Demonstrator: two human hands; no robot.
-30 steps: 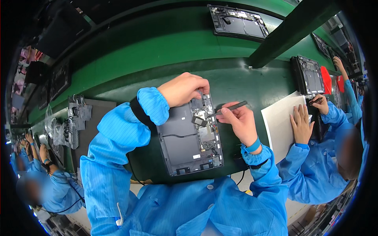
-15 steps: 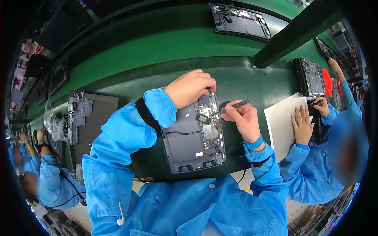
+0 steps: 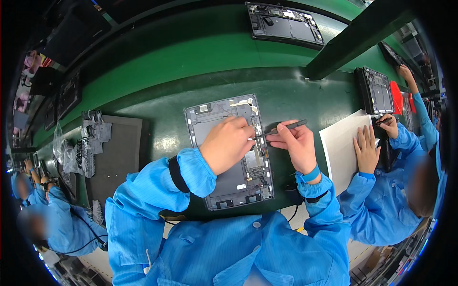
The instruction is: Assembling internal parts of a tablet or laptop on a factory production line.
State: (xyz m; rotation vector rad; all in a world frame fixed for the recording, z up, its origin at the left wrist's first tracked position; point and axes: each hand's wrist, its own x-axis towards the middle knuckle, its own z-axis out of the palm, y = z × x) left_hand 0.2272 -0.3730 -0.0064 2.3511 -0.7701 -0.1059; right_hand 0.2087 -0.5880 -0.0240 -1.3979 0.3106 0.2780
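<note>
An opened tablet (image 3: 217,193), its dark chassis and circuit board exposed, lies on the green bench in front of me. My left hand (image 3: 228,143) reaches over its middle, fingertips pinched together at the board. What they grip, if anything, is hidden under the fingers. At the tablet's right edge, my right hand (image 3: 296,145) holds dark tweezers (image 3: 292,126), their tip pointing left toward the left fingertips. A dark cable area of the chassis is covered by my left hand and sleeve.
On the left, a bundle of grey parts (image 3: 95,143) rests on a dark mat (image 3: 125,152). Another opened tablet (image 3: 286,26) lies on the raised shelf beside a dark post (image 3: 353,45). At right, a co-worker's hand (image 3: 366,150) presses on a white sheet (image 3: 339,148) near stacked tablets (image 3: 377,90).
My left hand has moved from the tablet's top edge down to the board, covering the small dark module. My right hand keeps the tweezers at nearly the same place.
</note>
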